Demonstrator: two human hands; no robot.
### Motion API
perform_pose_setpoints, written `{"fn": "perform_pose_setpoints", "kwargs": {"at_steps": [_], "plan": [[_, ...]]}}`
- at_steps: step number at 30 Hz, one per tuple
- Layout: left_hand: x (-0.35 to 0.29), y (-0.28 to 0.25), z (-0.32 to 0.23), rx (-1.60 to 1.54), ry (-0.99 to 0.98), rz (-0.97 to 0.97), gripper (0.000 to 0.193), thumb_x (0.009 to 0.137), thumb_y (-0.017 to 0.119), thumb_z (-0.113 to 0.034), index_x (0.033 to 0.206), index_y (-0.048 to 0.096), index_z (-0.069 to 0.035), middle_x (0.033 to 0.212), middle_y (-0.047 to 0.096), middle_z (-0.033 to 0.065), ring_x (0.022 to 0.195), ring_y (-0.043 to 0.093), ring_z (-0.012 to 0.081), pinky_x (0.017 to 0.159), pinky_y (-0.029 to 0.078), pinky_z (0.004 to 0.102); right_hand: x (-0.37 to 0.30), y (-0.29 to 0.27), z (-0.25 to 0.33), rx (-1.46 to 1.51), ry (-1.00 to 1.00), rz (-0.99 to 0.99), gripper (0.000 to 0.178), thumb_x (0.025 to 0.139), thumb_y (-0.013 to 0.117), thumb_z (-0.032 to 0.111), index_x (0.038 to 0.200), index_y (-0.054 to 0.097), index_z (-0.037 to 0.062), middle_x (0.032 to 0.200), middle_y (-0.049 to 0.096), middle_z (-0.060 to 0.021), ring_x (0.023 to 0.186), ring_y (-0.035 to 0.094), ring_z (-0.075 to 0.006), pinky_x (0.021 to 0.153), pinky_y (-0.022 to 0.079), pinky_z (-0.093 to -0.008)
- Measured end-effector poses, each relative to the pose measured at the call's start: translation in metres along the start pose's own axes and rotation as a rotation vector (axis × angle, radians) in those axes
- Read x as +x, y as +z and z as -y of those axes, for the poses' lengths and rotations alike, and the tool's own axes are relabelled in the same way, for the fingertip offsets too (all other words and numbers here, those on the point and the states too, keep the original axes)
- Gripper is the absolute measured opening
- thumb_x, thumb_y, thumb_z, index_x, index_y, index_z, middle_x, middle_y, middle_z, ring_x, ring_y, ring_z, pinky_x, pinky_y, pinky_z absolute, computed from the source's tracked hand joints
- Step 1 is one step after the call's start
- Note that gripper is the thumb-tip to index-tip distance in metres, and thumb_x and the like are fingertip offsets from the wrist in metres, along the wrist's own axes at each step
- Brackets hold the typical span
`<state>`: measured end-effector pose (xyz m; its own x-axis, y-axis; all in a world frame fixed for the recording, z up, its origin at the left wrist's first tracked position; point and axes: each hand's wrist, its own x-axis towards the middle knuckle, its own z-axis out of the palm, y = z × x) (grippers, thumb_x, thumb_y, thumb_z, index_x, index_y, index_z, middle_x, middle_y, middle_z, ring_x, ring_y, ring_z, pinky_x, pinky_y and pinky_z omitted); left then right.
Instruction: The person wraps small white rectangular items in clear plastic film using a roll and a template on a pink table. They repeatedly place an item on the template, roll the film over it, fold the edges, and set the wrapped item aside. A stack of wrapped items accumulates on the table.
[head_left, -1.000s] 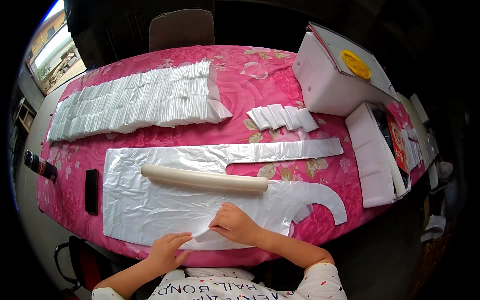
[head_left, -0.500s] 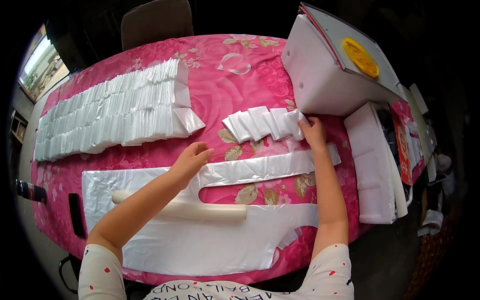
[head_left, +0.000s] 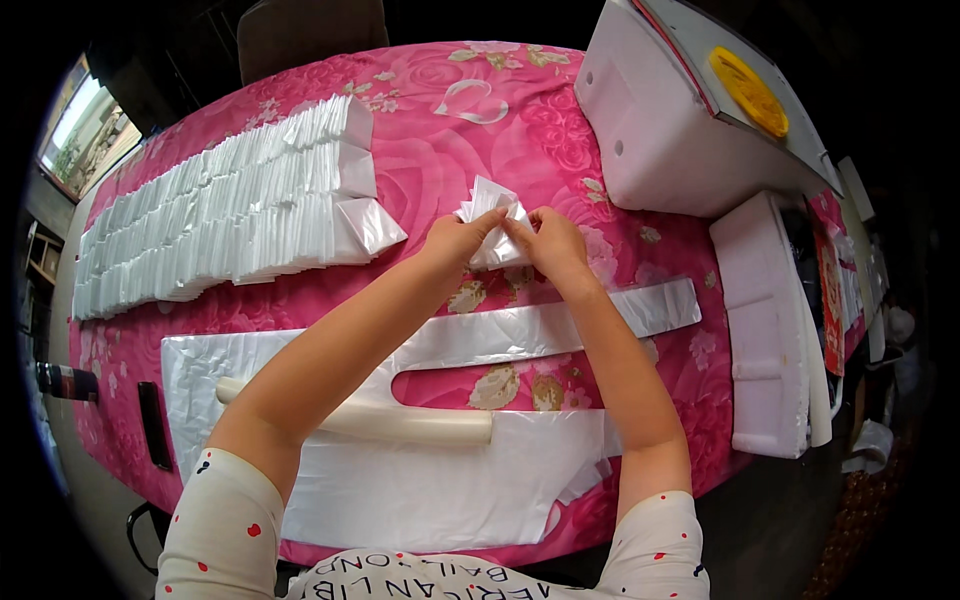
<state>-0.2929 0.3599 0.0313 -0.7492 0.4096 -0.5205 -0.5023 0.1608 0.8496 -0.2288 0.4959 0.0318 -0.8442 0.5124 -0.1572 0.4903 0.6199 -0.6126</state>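
Observation:
A small bunch of folded white plastic bags (head_left: 492, 192) is gathered upright between my two hands, above the floral cloth. My left hand (head_left: 458, 238) pinches its left side with thumb and fingers. From the right, my right hand (head_left: 556, 245) grips the same bunch, and the two thumbs nearly meet. Nearer to me, large white plastic bags (head_left: 400, 500) with long handle strips are spread flat beneath my forearms. A cream-coloured tube (head_left: 430, 425) lies across them, partly covered by my left forearm. Long rows of folded white bags (head_left: 225, 225) stand packed at the left.
A pink floral tablecloth (head_left: 420, 165) covers the table. At the right stand a white foam box (head_left: 650, 150) with a yellow ring-shaped object (head_left: 748, 92) on top and a white foam piece (head_left: 757, 350). A black phone (head_left: 153, 425) and a dark bottle (head_left: 68, 382) sit at the left.
The folded bags, fanned out in a row before, are now squeezed into one bunch. My left hand has moved up and right to them; my right hand has moved left.

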Motion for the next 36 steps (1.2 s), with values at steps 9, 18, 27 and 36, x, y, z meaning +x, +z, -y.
{"fn": "perform_pose_setpoints", "kwargs": {"at_steps": [9, 18, 27, 36], "plan": [[-0.065, -0.011, 0.000, -0.031, 0.289, 0.068, 0.031, 0.081, 0.061, -0.025, 0.100, 0.058, 0.000, 0.087, 0.060, 0.0076, 0.077, 0.056, 0.0146, 0.067, 0.045, 0.0292, -0.045, 0.016, 0.003, 0.667, -0.197, -0.145, 0.055, 0.079, 0.069, 0.031, 0.118, 0.048, -0.0011, 0.116, 0.055, -0.0144, 0.112, 0.050, -0.0225, 0.090, 0.041, -0.0353], [-0.237, -0.098, 0.096, 0.382, 0.988, 0.137, 0.089, 0.060, 0.084, -0.021, 0.129, 0.030, -0.002, 0.110, 0.054, 0.0132, 0.098, 0.057, 0.0234, 0.083, 0.046, 0.0342, -0.262, 0.030, 0.055, 0.647, -0.576, 0.312, 0.086, 0.063, 0.075, 0.004, 0.137, 0.030, 0.0039, 0.125, 0.048, -0.0162, 0.114, 0.049, -0.0296, 0.094, 0.042, -0.0363], [-0.255, -0.131, 0.157, 0.487, 0.981, 0.123, 0.124, 0.060, 0.082, -0.035, 0.142, -0.003, 0.000, 0.130, 0.035, 0.0246, 0.121, 0.039, 0.0344, 0.099, 0.033, 0.0415, -0.297, 0.085, 0.037, 0.435, -0.653, 0.167, 0.095, 0.058, 0.078, 0.009, 0.139, 0.027, 0.0053, 0.127, 0.049, -0.0147, 0.117, 0.046, -0.0306, 0.098, 0.037, -0.0382], [-0.254, -0.134, 0.165, 0.440, 0.915, 0.160, 0.076, 0.074, 0.070, -0.019, 0.132, 0.026, 0.000, 0.122, 0.042, 0.0197, 0.115, 0.042, 0.0347, 0.101, 0.028, 0.0427, -0.290, 0.099, 0.032, 0.333, -0.647, 0.116, 0.070, 0.058, 0.077, 0.011, 0.122, 0.048, 0.0075, 0.113, 0.056, -0.0100, 0.108, 0.049, -0.0312, 0.093, 0.038, -0.0411]]}}
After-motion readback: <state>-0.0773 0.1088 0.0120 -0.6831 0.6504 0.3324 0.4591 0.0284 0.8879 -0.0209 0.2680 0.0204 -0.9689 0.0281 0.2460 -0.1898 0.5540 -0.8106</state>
